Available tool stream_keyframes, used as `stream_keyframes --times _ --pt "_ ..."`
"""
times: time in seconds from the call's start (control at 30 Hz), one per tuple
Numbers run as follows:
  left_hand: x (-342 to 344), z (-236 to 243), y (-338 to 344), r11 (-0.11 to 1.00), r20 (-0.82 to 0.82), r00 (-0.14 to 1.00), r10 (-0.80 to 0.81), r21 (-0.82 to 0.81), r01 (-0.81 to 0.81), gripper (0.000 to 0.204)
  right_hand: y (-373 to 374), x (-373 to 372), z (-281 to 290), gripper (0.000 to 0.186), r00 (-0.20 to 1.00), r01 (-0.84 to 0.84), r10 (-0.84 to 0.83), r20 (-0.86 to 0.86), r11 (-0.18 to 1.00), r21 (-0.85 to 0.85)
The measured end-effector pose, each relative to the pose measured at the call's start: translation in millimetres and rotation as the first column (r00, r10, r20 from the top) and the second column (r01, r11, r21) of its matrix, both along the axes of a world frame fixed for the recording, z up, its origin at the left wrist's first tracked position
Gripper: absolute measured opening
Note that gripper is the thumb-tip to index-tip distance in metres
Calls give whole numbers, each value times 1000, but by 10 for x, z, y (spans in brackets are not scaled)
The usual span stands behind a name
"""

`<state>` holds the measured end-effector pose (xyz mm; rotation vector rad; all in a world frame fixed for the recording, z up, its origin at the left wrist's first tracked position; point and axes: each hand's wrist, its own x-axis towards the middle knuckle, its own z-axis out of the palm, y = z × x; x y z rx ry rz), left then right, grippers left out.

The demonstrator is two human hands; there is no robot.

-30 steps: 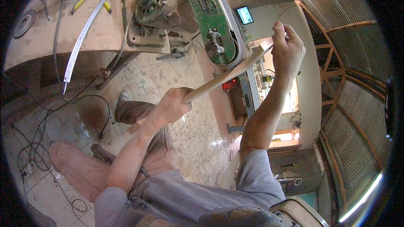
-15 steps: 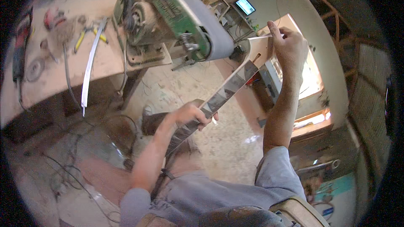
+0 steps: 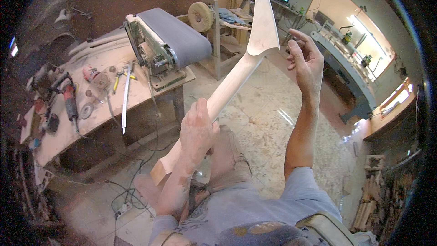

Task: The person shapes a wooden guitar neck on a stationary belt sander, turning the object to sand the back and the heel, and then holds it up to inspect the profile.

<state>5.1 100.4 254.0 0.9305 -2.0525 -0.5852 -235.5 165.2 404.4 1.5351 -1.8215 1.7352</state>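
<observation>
A pale wooden guitar neck [image 3: 232, 81] slants across the middle of the view, its rounded back facing me. Its flared headstock [image 3: 264, 27] points up and away, and the squared heel end [image 3: 159, 172] is low, near my left forearm. My left hand [image 3: 198, 125] is wrapped round the shaft below its middle and holds it in the air. Just right of the headstock, my right hand [image 3: 308, 61] is raised with fingers apart and bent, touching nothing that I can see.
A belt sander [image 3: 177, 38] stands on the workbench [image 3: 107, 116] at left, with an angle grinder [image 3: 69, 100], yellow-handled pliers [image 3: 117, 81] and a long metal strip [image 3: 126, 102]. Behind is a buffing wheel [image 3: 200, 17]. Cables [image 3: 129, 191] lie on the floor; wood pieces [image 3: 371, 205] are stacked at right.
The guitar neck has turned over, from its dark patterned face to its pale back. My right hand has come away from the headstock. My view has shifted, showing more of the room.
</observation>
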Motion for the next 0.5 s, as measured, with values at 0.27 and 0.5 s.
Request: stream_keyframes --times 0.27,0.5 --pt "140 427 -21 898 219 955 201 -431 -90 34 156 -64 292 47 591 -67 52 -805 998 15" --pt "218 1130 -375 543 220 902 372 -839 -20 42 -269 -460 188 34 494 162 297 -817 892 422"
